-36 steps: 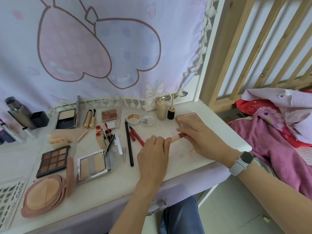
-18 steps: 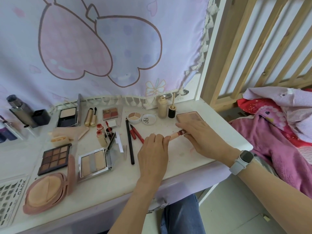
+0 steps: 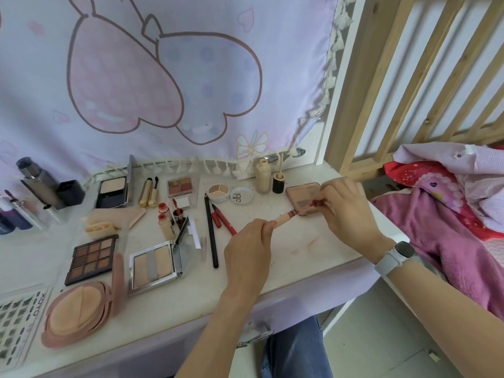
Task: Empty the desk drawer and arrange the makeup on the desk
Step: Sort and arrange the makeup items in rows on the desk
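Observation:
My left hand grips a pale pink lip gloss tube just above the white desk. My right hand pinches its red wand, drawn partly out of the tube's threaded neck. Under my right hand lies a shut pink compact. Makeup is spread over the desk: a brown eyeshadow palette, a silver highlighter palette, a round pink cushion compact, a black pencil and a red pencil.
A foundation bottle and a small black pot stand at the back by the hanging cloth. Bottles crowd the far left. A lash tray lies at the front left. Pink bedding lies right of the desk.
My right hand has pulled the wand away from the tube to the right, so the red neck and applicator stem now show. My left hand has barely moved.

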Demonstrator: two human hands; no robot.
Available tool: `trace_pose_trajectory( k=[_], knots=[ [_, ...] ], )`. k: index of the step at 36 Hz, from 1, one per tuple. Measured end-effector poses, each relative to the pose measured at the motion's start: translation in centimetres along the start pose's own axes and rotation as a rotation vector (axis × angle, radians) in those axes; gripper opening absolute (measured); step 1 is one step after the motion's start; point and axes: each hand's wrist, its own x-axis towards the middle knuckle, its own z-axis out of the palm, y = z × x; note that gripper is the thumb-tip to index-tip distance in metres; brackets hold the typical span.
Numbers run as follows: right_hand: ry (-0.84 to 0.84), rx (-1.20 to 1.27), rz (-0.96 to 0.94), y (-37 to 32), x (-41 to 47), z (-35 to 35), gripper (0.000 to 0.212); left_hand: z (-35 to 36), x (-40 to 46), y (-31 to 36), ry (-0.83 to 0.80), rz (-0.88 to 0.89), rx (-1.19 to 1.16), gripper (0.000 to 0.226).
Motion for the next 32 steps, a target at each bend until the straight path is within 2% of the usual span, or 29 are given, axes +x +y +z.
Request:
trace_pose_trajectory(
  k=[3, 7, 9, 12, 15, 18, 21, 24, 32],
  knots=[
    [0.053, 0.048, 0.147, 1.1, 0.0, 0.1, 0.017, -0.1, 0.1, -0.1, -0.006, -0.08, -0.158, 0.031],
    [0.085, 0.42, 0.441, 0.4, 0.3, 0.6, 0.012, -0.2, 0.6, 0.3, -0.018, -0.244, -0.474, 0.009],
    [0.049, 0.636, 0.617, -0.6, 0.5, 1.1, 0.013, 0.0, 0.8, 0.2, -0.013, -0.259, -0.508, 0.008],
    [0.005, 0.806, 0.706, -2.1, 0.8, 1.9, 0.015, 0.1, 1.2, 0.3, 0.052, -0.213, -0.439, 0.002],
    [-0.014, 0.938, 0.73, -3.4, 1.6, 2.4, 0.015, 0.0, 1.9, 0.5, 0.155, -0.218, -0.373, 0.011],
    [-0.038, 0.868, 0.681, -4.0, 2.5, 3.3, 0.02, -0.4, 2.8, 0.6, 0.188, -0.264, -0.322, 0.017],
    [-0.119, 0.784, 0.632, -4.5, 3.2, 4.2, 0.005, -0.5, 3.7, 0.4, 0.171, -0.314, -0.213, 0.02],
    [-0.19, 0.742, 0.564, -5.0, 3.5, 5.3, 0.005, -0.3, 4.2, 0.0, 0.161, -0.338, -0.122, 0.017],
    [-0.247, 0.665, 0.449, -6.3, 4.4, 6.9, 0.024, 0.4, 4.6, -1.3, 0.122, -0.33, 0.121, 0.019]
  ],
)
